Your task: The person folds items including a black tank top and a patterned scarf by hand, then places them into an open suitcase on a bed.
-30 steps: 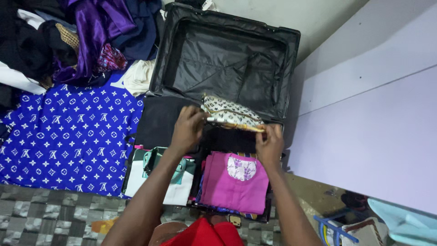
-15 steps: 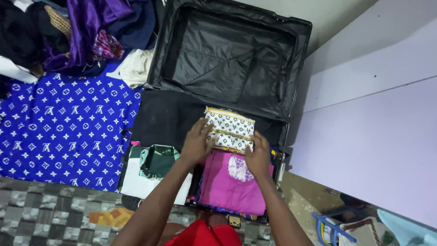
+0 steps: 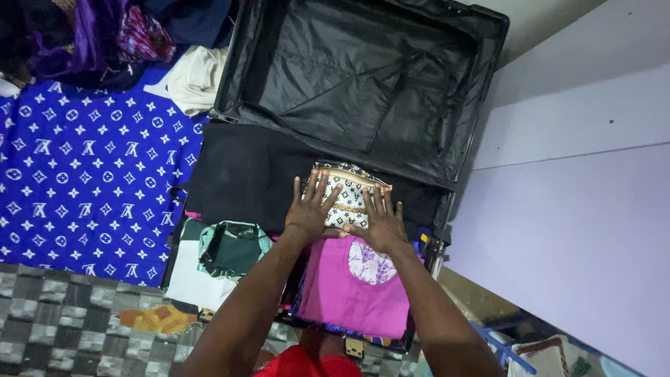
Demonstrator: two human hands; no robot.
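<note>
Now both hands lie flat, palms down, on a folded cloth [image 3: 349, 190] with a white-and-black pattern and a gold band, pressing it into the suitcase [image 3: 481, 91]. The left hand [image 3: 312, 207] has its fingers spread wide over the cloth's left half; the right hand [image 3: 377, 222] is likewise open, fingers fanned, on the cloth's near right part. Neither hand grips anything; they only rest on top. The two hands sit just beside each other, thumbs nearly meeting.

The cloth lies in the packed half of the suitcase, toward its hinge side, on top of a black layer [image 3: 244, 174] that fills that end. Just near of the cloth, touching the right hand's wrist side, is a folded pink garment [image 3: 349, 286] with a white floral patch [image 3: 370, 264] at its neck. To the left of the pink garment sits a green garment [image 3: 234, 248] on a white one [image 3: 192, 279].

The suitcase lid [image 3: 363, 77] stands open beyond, lined in black, with loose straps lying across the lining. The case rests partly on a blue sheet [image 3: 91, 188] printed with white shapes. At the far left is a heap of clothes [image 3: 105, 35], purple, dark and patterned, with a cream piece [image 3: 195, 80] beside the lid. A pale lilac surface [image 3: 572, 195] runs along the right. Grey checked floor [image 3: 70, 321] shows at the near left. Something red [image 3: 307, 363] sits at the bottom edge between the forearms.
</note>
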